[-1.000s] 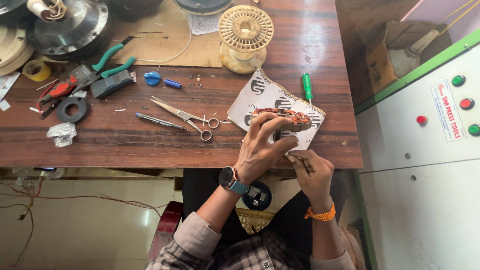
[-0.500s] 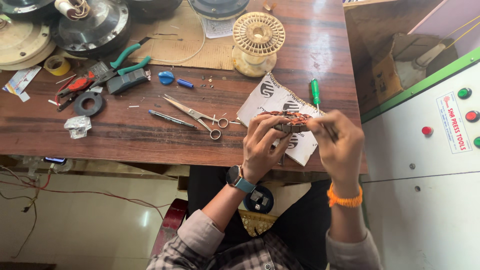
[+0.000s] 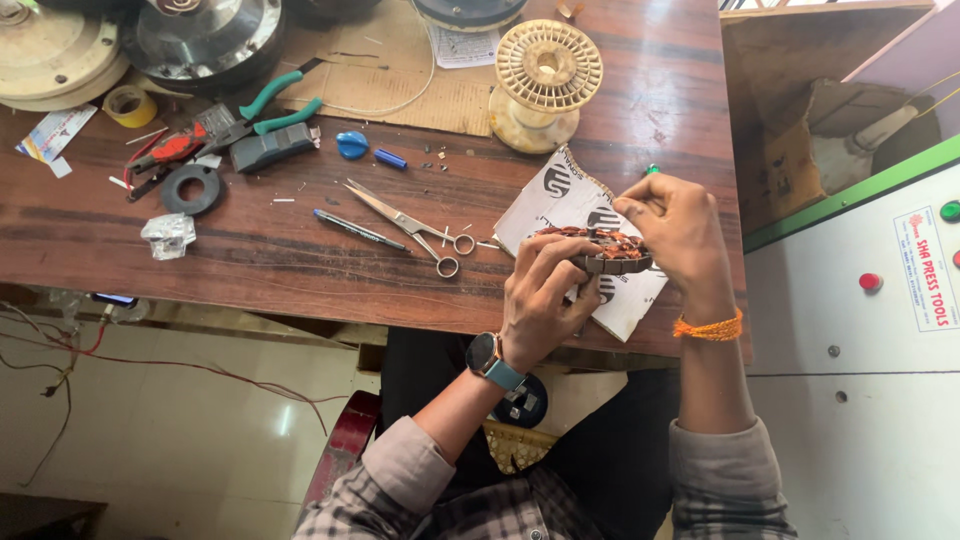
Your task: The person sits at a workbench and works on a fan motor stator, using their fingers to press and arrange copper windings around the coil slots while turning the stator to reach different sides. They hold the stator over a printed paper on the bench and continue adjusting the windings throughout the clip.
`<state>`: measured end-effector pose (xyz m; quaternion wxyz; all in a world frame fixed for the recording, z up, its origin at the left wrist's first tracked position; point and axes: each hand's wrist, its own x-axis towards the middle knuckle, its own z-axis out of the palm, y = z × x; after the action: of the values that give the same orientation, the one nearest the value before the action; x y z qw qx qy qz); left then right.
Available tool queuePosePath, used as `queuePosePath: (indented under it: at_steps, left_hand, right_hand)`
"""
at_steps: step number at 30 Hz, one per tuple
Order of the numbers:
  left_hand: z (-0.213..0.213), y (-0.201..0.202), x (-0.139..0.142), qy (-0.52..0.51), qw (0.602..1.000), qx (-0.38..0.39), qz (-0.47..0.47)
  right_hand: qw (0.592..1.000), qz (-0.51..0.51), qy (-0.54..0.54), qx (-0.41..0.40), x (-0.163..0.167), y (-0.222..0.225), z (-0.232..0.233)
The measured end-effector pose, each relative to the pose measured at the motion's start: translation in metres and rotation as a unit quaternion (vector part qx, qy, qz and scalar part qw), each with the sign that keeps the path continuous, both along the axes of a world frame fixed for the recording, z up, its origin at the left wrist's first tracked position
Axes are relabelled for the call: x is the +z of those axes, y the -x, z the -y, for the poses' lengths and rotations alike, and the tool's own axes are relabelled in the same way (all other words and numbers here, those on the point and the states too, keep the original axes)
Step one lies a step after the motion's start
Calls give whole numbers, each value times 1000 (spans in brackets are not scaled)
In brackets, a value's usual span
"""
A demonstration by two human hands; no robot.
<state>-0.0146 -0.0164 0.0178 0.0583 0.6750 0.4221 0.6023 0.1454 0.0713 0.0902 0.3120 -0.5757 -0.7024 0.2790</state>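
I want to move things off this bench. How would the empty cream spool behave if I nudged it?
The spool stands on one wide flange, so it probably slides rather than rolls. It looks like bare, slotted plastic, likely light. If tipped onto its round rims, it may roll across the table.

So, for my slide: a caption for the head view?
Both hands hold a copper-wound stator over a wooden bench.

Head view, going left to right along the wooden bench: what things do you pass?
Yellow tape roll → black ring → blue cap → scissors → left hand → wound coil part → right hand.
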Motion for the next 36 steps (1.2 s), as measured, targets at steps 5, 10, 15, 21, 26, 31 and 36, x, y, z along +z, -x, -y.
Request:
queuePosePath:
  at_steps: [5,10,15,21,26,31,36]
  left_hand:
    - [-4,-2,3,2,999,-21,-40]
    - [-1,3,14,85,994,-2,-74]
    - [3,4,26,127,989,-18,-79]
    - [5,5,21,130,990,-16,-60]
    - [5,9,7,20,988,-35,-148]
    - [3,11,-3,-21,985,-82,-148]
    - [0,9,-6,-9,995,-56,-86]
  right_hand:
    - [994,-108,20,-23,-18,-24,11]
    - [981,-180,-39,-67,-29,-44,53]
    - [978,-151,-143,5,-40,-51,91]
    - [979,-136,-144,47,-71,-21,114]
    - [982,-121,-144,5,-84,-10,119]
    - [977,-131,-166,11,-86,-11,135]
    - [977,-105,-173,-61,-71,-17,133]
